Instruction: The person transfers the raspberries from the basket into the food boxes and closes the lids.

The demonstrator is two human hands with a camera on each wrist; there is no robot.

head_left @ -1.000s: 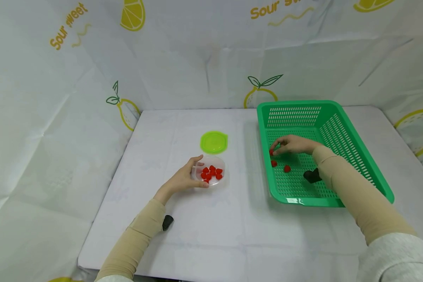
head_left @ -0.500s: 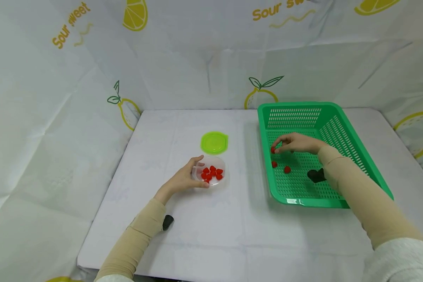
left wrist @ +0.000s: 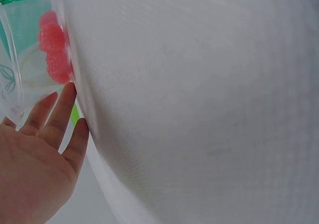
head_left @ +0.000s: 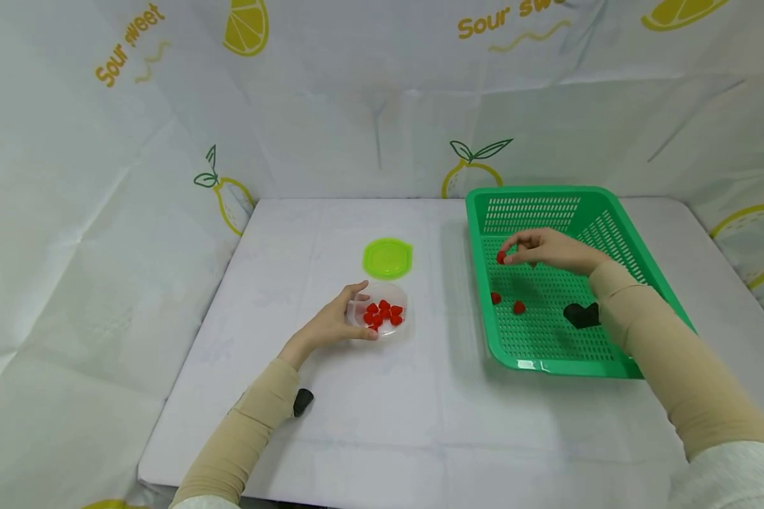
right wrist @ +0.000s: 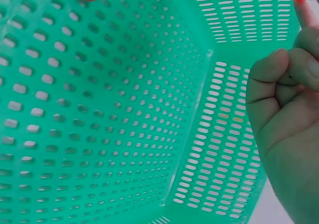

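Note:
My left hand [head_left: 331, 322] steadies a clear plastic container [head_left: 387, 290] on the table, thumb on its near side and fingers on the far side. Several red toy raspberries [left wrist: 55, 45] lie inside it, also seen through its wall in the left wrist view. Over the green basket [head_left: 492, 332], my right hand [head_left: 555, 250] pinches one raspberry [head_left: 501, 258] between thumb and fingertips, lifted off the basket floor. Its other fingers are curled in the right wrist view [right wrist: 294, 84]. Two more raspberries [head_left: 518, 307] rest on the basket floor near its left side.
A lime-green lid [head_left: 387, 259] lies flat on the white table [head_left: 382, 424] just behind the container. The basket's raised, slotted walls surround the right hand's area. A lemon-printed cloth [head_left: 356, 106] hangs behind the table. Black camera mounts [head_left: 303, 401] sit under both wrists.
My right hand has picked up a raspberry from the basket's left side, lifting it and moving back and slightly right. The left hand and container have stayed in place.

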